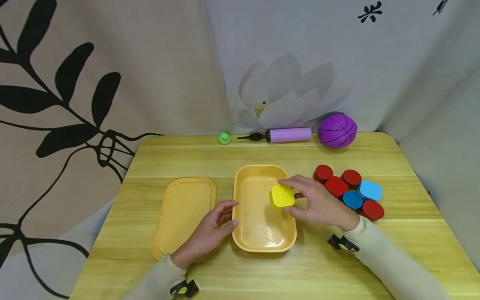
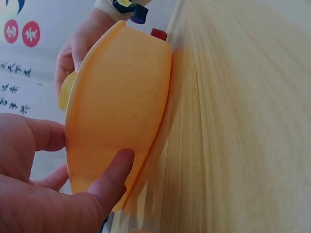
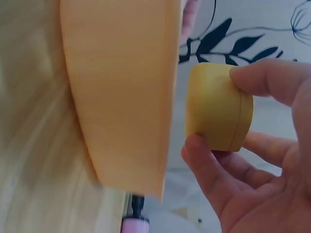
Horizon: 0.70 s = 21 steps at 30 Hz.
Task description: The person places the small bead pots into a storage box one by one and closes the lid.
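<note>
Yellow block (image 1: pixel 282 196) pinched above an orange-yellow tub (image 1: pixel 258 233)

Furthest left on the wooden table (image 1: pixel 240 275), at nine o'clock from the tub, lay a flat lid-like tray (image 1: pixel 183 208), which only the head view showed whole. Next came the left hand (image 1: pixel 208 231), its digits loosely spread and closed round nothing, touching the tub's nine o'clock side. The left wrist view alone showed its thumb lying against the outer wall, with a finger at the rim.

The yellow block stood at two o'clock from the tub's centre, gripped between the thumb and fingers of the right hand (image 1: pixel 318 204). The head view left its height unclear; the right wrist view showed it apart from the tub, higher than the rim, and also revealed a seam (image 3: pixel 240 116) near one edge.

At three o'clock, four red blocks (image 1: pixel 336 186) and two blue blocks (image 1: pixel 370 190) were bunched together in the head view. Along the back edge, left to right, sat a green ball (image 1: pixel 224 138) at eleven o'clock, a purple pump (image 1: pixel 290 135) just past twelve, and a purple ball (image 1: pixel 337 131) between one and two. The right wrist view caught only part of the pump.
</note>
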Each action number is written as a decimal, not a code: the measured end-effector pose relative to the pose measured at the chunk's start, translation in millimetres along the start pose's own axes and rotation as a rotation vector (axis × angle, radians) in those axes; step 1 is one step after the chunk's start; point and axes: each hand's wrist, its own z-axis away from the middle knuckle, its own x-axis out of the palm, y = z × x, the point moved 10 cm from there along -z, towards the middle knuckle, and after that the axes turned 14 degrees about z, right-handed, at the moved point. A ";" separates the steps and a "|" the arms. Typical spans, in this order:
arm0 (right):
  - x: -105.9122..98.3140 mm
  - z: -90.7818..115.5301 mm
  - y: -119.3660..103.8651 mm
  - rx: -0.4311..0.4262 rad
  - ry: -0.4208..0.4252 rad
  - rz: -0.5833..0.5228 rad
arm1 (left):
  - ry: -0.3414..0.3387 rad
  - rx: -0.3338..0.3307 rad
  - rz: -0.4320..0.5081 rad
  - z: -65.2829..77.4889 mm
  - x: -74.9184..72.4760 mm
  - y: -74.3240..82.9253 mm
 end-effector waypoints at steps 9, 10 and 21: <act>39.8 -14.6 -27.8 -0.036 -0.134 -0.050 | -0.012 0.002 0.021 -1.3 0.3 -2.0; 44.5 -15.8 -31.4 -0.041 -0.151 -0.056 | -0.012 0.002 0.023 -1.4 0.4 -2.1; 83.6 -28.4 -65.9 -0.130 -0.262 0.154 | -0.010 0.002 0.018 0.4 0.3 0.8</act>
